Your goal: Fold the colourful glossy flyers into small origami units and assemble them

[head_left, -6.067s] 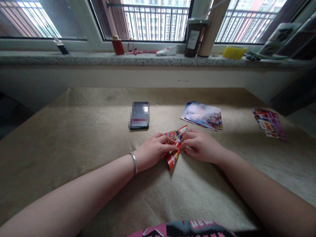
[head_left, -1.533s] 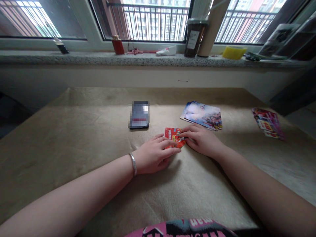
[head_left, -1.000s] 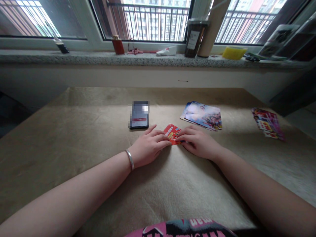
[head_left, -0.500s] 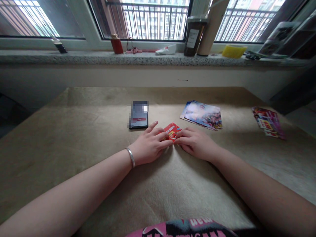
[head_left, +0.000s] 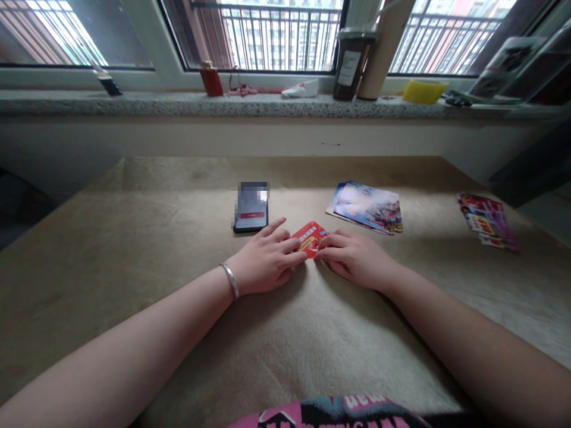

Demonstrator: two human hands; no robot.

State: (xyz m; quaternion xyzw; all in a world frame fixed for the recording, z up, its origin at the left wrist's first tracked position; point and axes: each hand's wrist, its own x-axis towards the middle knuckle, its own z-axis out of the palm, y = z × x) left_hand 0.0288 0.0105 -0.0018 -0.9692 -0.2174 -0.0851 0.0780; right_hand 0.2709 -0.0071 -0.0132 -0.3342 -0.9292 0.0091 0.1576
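A small red printed card (head_left: 311,236) lies on the table between my hands, its left and right ends partly covered by fingers. My left hand (head_left: 267,255), with a silver bangle at the wrist, is palm down and open, its spread fingertips resting on the card's left end. Bent fingers of my right hand (head_left: 352,257) close on the card's right end; the thumb is mostly hidden. Beyond my left hand lies a phone (head_left: 251,207) with its screen lit and partly blurred out.
A fanned stack of glossy picture sheets (head_left: 368,205) lies behind my right hand. Farther right are overlapping pink and red printed cards (head_left: 486,220). On the stone windowsill (head_left: 169,107) stand a dark lidded cup (head_left: 352,65), a red bottle (head_left: 211,80) and a yellow sponge-like block (head_left: 423,92).
My left hand has slid slightly left along the card, uncovering more of its printed face. My right hand has hardly moved.
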